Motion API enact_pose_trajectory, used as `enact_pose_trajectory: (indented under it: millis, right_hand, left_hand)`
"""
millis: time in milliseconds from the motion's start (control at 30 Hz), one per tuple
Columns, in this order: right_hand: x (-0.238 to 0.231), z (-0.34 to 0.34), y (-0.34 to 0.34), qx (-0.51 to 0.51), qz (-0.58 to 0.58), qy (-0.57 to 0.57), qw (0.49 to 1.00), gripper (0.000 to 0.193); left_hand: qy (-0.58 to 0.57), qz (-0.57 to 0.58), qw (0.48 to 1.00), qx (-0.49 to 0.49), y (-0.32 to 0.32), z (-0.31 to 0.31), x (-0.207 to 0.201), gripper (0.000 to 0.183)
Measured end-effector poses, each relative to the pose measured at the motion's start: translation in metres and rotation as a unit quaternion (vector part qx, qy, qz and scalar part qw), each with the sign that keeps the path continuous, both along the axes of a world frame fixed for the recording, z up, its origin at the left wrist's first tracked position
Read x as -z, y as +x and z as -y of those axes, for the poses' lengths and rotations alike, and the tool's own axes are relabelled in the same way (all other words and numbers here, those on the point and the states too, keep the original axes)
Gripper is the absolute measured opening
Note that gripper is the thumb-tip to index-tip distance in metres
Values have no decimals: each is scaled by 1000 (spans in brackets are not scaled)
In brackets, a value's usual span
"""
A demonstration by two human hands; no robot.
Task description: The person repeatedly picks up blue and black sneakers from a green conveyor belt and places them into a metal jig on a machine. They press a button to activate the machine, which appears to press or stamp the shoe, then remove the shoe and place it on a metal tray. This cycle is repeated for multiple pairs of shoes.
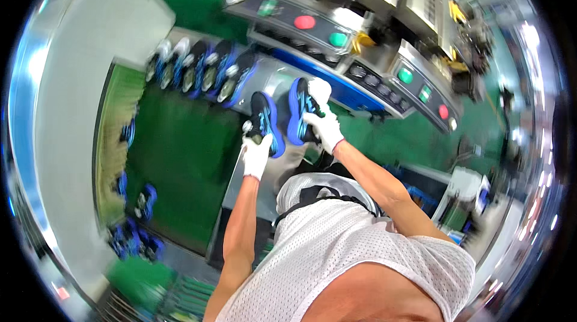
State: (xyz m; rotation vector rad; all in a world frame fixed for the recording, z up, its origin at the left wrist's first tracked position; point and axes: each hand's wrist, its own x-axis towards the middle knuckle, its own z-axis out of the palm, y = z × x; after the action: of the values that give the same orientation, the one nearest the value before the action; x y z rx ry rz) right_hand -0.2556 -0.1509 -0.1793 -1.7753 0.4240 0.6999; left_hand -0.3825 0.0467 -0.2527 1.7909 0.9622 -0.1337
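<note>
Head view: two black-and-blue shoes are held side by side, apart, before the body. Left shoe (264, 116): its near end is clamped in the grip of the white-gloved left hand (256, 157). Right shoe (296, 112): clamped in the grip of the white-gloved right hand (326, 130). Five similar shoes (195, 68) are lined up leftward on a grey worktop (276, 86). Beyond: a control panel (285, 17), fitted with coloured buttons.
</note>
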Motion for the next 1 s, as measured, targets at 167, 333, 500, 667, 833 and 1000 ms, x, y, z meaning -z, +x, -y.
enact_pose_trajectory:
  millis: [167,333,500,667,833,1000]
  right_hand:
    - [-40,109,-55,132,51,-9,990,52]
    - [-101,230,-121,406,50,51,911,104]
    - [-118,337,-237,608,133,12,782,86]
    - [-161,430,-354,793,180,-38,581,60]
    - [-181,543,-434,712,85,-512,472,71]
    - [-130,657,-468,689,-54,-528,493,79]
  left_hand:
    - [-7,-10,980,199,41,107,-42,73]
    - [57,64,902,423,69,226,-112,82]
    - [51,69,774,628,40,365,-172,86]
    - [-84,121,644,751,10,541,-196,73]
    - [-84,252,519,812,-23,730,-263,85]
    - [-86,332,447,826,-63,884,-218,68]
